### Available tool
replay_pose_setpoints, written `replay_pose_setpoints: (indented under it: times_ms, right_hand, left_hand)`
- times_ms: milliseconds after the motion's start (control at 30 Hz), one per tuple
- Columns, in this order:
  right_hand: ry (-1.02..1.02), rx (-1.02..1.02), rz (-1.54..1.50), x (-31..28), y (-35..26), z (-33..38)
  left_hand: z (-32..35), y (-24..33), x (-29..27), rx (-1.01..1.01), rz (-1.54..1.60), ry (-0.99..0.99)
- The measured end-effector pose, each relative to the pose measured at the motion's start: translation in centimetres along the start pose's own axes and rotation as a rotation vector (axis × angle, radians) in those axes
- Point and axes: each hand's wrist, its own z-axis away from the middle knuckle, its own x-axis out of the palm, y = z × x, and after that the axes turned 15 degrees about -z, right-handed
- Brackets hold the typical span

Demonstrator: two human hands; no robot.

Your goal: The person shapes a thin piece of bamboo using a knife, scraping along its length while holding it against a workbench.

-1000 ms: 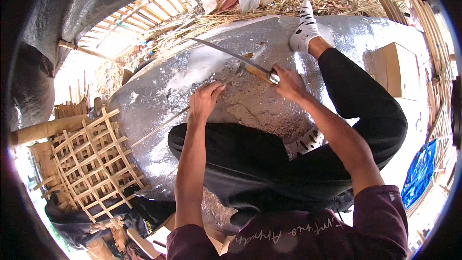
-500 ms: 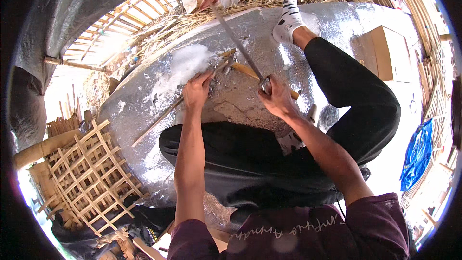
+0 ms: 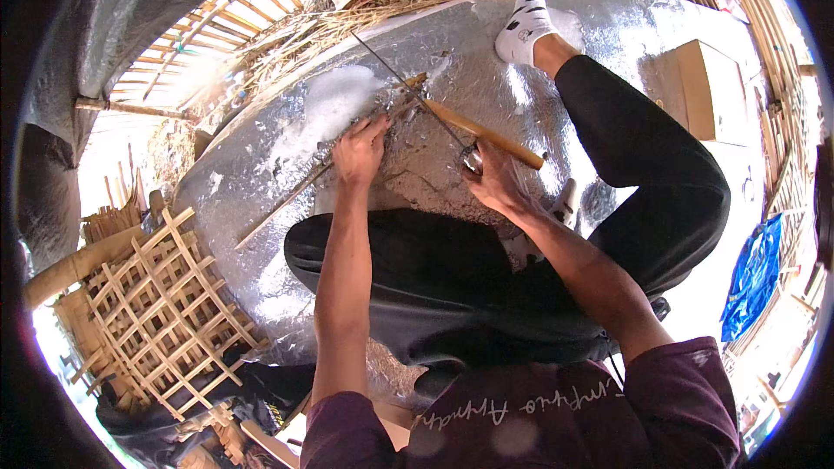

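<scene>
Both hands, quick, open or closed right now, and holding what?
Left hand: closed, holding a thin strip.
Right hand: closed, holding a long-bladed knife.

Daylight through slatted wall (image 3: 228, 24), glare on silver sheet (image 3: 473, 52), fisheye-curved edges

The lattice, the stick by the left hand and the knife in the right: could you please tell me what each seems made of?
Lattice: likely bamboo or wood, unpainted, by its straw-coloured strips. Stick by the left hand: perhaps the same, matte and dull brown. Knife in the right hand: probably metal, partly shiny, by the gleam near the hand; its thin blade looks dark.
</scene>
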Motion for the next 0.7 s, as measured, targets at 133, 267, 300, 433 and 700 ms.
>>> replay_pose_setpoints:
  times_ms: [133,267,300,433,700]
  right_hand:
    - [-0.015,-0.059,0.012,-1.1,-2.5,-0.4]
    - [-0.039,0.017,-0.061,0.6,1.7,-0.3]
    - [-0.03,0.02,-0.081,0.8,2.2,-0.4]
    - [-0.001,-0.086,0.038,-1.0,-2.9,-0.9]
    - [0.076,-0.258,0.156,-0.9,-0.5,-1.1]
  left_hand:
    - [0.1,0.4,-0.7,0.014,-0.098,-0.078]
    - [0.0,0.6,0.0,0.09,-0.081,0.015]
    - [-0.1,0.8,0.1,0.093,-0.07,0.049]
    - [0.4,0.1,-0.1,0.045,-0.061,-0.037]
    - [0.0,0.6,0.4,0.037,-0.099,-0.019]
